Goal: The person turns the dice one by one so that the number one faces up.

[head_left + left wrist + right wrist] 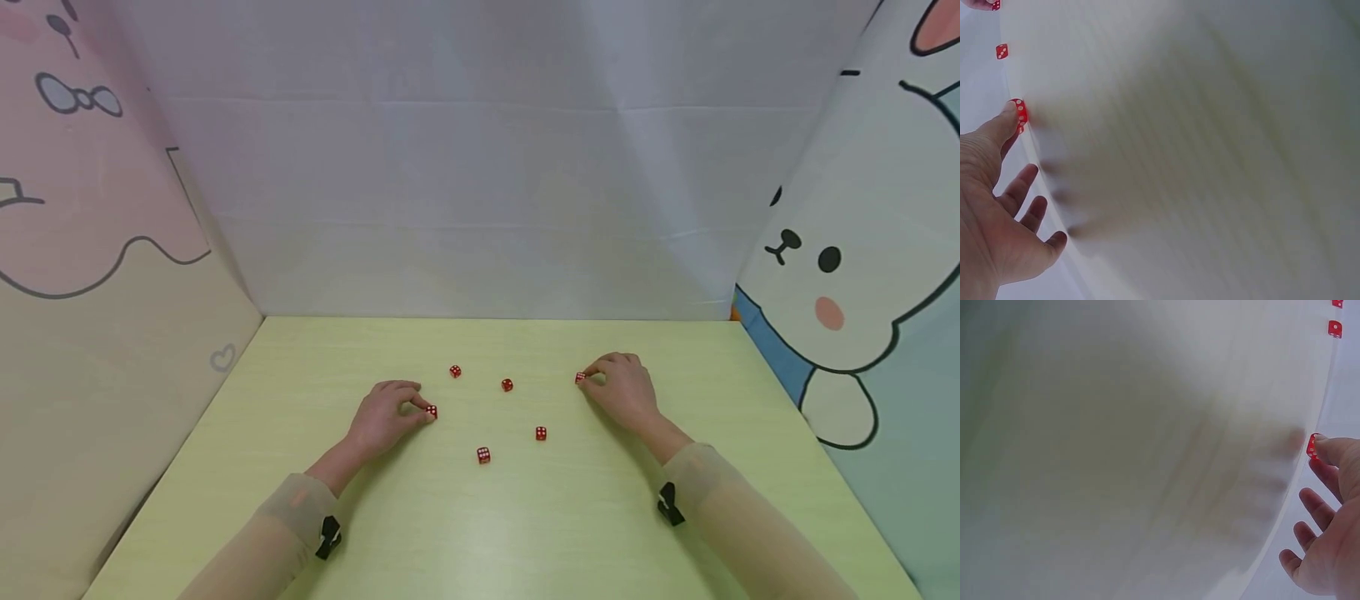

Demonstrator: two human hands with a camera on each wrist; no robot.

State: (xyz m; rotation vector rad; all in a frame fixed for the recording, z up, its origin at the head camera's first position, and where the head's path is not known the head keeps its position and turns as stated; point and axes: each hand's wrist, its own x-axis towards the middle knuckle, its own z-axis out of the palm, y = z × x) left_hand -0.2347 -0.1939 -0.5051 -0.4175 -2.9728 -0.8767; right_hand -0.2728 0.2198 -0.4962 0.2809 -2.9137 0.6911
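Note:
My left hand [385, 418] pinches a red die [431, 412] with white pips between thumb and index finger, close to the tabletop. In the left wrist view the thumb covers part of that die [1020, 112], and the other fingers spread below it. On the right side, my right hand [622, 388] holds another red die [580, 378] by thumb and index fingertip. The right wrist view shows this die [1312, 446] partly behind the thumb, the remaining fingers loosely bent apart from it.
Between the hands, two red dice lie farther back, one left die [455, 372] and one middle die [507, 385]. Nearer are a die [541, 433] and another die [483, 456]. A pale yellow table [480, 533] meets a white cloth backdrop [480, 192]; cartoon-printed panels [847, 317] flank it.

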